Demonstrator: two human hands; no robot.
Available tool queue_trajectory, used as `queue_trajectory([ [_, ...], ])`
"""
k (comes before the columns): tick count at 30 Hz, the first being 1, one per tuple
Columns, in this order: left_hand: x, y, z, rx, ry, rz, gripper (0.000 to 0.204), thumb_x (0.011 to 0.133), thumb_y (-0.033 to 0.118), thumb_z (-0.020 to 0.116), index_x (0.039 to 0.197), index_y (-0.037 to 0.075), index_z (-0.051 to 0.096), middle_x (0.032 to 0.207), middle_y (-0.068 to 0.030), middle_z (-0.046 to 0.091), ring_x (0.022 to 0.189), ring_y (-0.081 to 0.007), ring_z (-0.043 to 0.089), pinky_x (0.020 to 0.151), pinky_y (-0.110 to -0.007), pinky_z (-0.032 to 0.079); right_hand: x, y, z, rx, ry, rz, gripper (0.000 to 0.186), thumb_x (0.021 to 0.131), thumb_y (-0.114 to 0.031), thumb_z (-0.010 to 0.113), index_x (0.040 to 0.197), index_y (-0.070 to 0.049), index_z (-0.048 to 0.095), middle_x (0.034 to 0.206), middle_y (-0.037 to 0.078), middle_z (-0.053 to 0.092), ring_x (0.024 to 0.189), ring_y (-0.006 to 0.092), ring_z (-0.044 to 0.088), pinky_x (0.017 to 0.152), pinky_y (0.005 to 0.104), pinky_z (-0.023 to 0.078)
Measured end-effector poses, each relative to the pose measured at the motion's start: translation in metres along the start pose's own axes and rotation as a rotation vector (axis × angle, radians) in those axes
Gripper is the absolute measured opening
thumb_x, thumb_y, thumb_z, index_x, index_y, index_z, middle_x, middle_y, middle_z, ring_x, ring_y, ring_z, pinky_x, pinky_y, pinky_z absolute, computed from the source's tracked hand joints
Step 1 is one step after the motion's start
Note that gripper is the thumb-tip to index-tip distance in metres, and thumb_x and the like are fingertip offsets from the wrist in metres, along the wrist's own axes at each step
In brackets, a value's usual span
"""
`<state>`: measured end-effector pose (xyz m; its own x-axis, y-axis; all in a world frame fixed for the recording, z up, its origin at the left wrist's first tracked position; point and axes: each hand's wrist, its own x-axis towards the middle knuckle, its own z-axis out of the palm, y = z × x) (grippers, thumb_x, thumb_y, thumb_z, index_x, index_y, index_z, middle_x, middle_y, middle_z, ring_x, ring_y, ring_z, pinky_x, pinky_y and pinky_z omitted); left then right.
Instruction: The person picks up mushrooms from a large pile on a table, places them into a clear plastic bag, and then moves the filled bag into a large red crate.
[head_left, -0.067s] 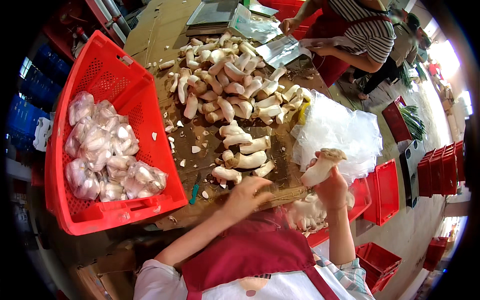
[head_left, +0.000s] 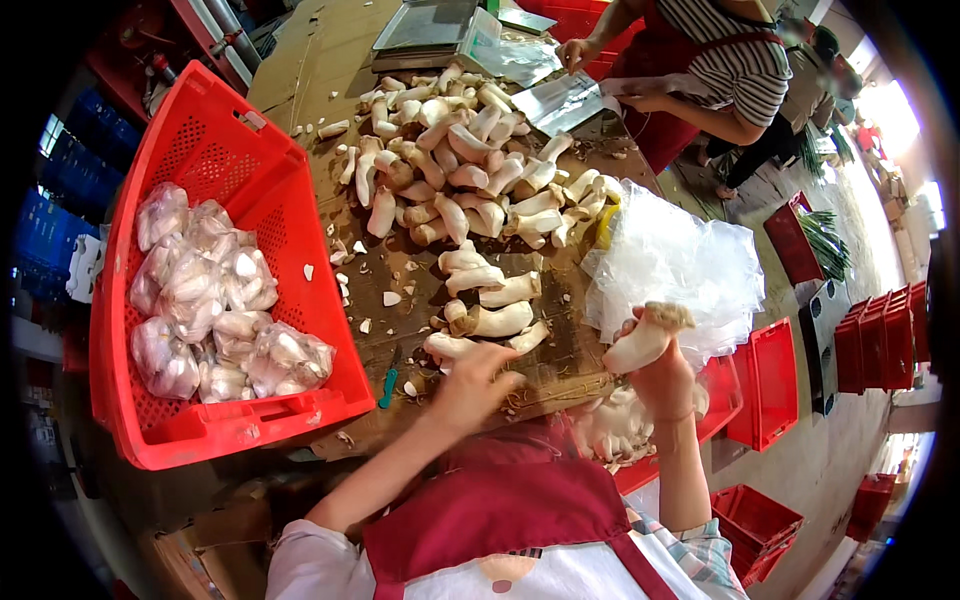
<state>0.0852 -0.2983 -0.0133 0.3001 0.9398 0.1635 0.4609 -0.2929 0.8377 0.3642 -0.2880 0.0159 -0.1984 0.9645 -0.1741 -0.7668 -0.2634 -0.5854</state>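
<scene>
Right hand (head_left: 662,388): fingers closed around a pale mushroom (head_left: 638,347), right of frame centre. Left hand (head_left: 470,388): lower centre, at the mushroom row (head_left: 502,320) on the surface (head_left: 556,362); finger grip cannot be determined.

The left hand (head_left: 472,385) covers part of the nearest mushroom (head_left: 445,346) on the table (head_left: 318,60); contact cannot be determined. Fingers of the right hand (head_left: 662,385) are partly concealed behind the held mushroom (head_left: 638,347). The right forearm (head_left: 682,465) obscures some loose mushrooms (head_left: 612,425) at near right. Co-worker (head_left: 735,60) at far right: head cut off by the view's far edge. Blue crates (head_left: 48,235) at left: shadowed, contents indiscernible. Bagged mushrooms (head_left: 195,285) at left: outlines blurred by plastic film.
</scene>
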Motion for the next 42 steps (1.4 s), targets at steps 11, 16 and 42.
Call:
queue_trajectory([
  [11,-0.021,-0.076,-0.028,0.727,0.074,0.192,0.050,0.066,0.004,0.066,0.114,0.008,0.053,0.108,-0.0106,0.050,0.107,-0.0293,0.048,0.093,-0.043,0.039,0.043,0.091,0.011,-1.951,-0.526,-0.608,0.027,0.067,-0.013,0.065,0.092,-0.009,0.054,0.091,0.004,0.058,0.090,0.0233,0.053,0.076,0.0345,0.043],
  [16,-0.035,-0.068,-0.033,0.127,0.193,-0.149,0.046,0.076,0.004,0.070,0.117,0.003,0.049,0.111,-0.0123,0.056,0.103,-0.0233,0.056,0.088,-0.036,0.046,0.067,0.119,-0.004,-2.199,-0.645,-0.710,0.017,0.077,-0.019,0.056,0.091,-0.010,0.051,0.091,0.003,0.055,0.088,0.0203,0.051,0.074,0.0323,0.041],
  [42,0.000,0.013,0.008,-0.673,-0.289,-0.326,0.039,0.090,0.015,0.062,0.125,0.002,0.053,0.114,-0.0084,0.062,0.102,-0.0174,0.060,0.089,-0.031,0.049,-0.030,-0.014,0.003,-1.992,0.116,-0.284,0.031,0.066,-0.012,0.071,0.090,-0.006,0.051,0.080,0.013,0.058,0.078,0.0351,0.057,0.069,0.0427,0.045],
])
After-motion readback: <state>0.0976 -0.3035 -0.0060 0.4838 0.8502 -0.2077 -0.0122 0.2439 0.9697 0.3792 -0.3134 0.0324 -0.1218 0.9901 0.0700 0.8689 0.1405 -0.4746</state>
